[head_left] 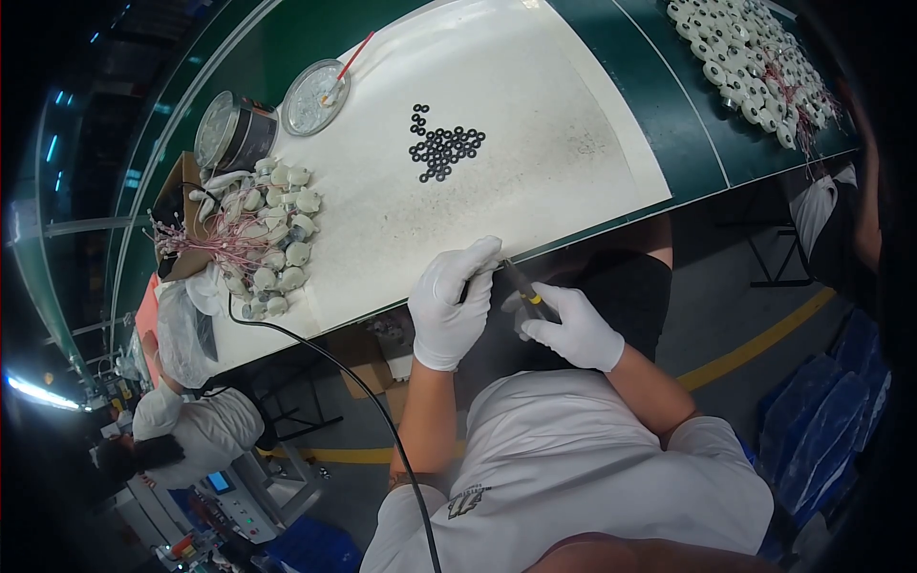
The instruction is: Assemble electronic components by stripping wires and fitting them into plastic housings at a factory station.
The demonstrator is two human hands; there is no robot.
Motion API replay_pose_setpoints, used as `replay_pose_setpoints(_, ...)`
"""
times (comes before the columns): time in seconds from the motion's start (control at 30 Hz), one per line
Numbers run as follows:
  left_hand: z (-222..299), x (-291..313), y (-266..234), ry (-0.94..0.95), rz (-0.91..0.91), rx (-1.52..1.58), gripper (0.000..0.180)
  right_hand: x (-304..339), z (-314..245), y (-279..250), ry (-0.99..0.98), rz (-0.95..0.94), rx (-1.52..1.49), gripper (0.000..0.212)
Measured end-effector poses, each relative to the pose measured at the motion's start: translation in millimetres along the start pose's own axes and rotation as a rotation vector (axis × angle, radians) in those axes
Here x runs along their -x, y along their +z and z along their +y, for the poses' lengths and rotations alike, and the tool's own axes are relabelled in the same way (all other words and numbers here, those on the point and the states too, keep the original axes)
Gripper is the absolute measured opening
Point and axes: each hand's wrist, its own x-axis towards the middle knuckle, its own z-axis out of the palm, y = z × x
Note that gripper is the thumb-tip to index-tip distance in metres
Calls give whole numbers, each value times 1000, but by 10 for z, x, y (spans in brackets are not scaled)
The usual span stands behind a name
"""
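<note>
Both of my hands wear white gloves and meet at the near edge of the white work sheet (535,191). My left hand (451,304) is closed, thumb and fingers pinched together at the edge; whatever small thing it pinches is hidden. In my right hand (579,329) is a dark hand tool with a yellow band (533,297), gripped by the fingers. Its blurred tip points toward my left fingertips, and its exact kind does not show. Beyond my hands, several small black rings (444,150) lie in a loose cluster on the sheet.
At the left, several white round parts with pink wires (287,229) are piled beside a cardboard box (181,191). Behind them stand a tin (239,134) and a clear dish (308,107) with a red stick (357,55). More white parts (745,72) lie far right. A black cable (368,377) crosses my left side.
</note>
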Motion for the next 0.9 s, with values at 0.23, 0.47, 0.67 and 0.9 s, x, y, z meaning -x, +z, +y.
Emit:
replay_pose_setpoints(0.23,5,-6,2,-6,-9,3,34,-13,4,12,-22,9,-3,30)
replay_pose_setpoints(0.47,4,-21,-2,-6,-21,6,33,-16,22,20,23,10,-75,26)
replay_pose_setpoints(0.67,-4,-16,-3,-14,-27,12,33,-18,20,20,31,17,-89,21)
replay_pose_setpoints(0.9,1,-16,-10,-14,-33,19,35,4,-49,40,-20,65,-29,14)
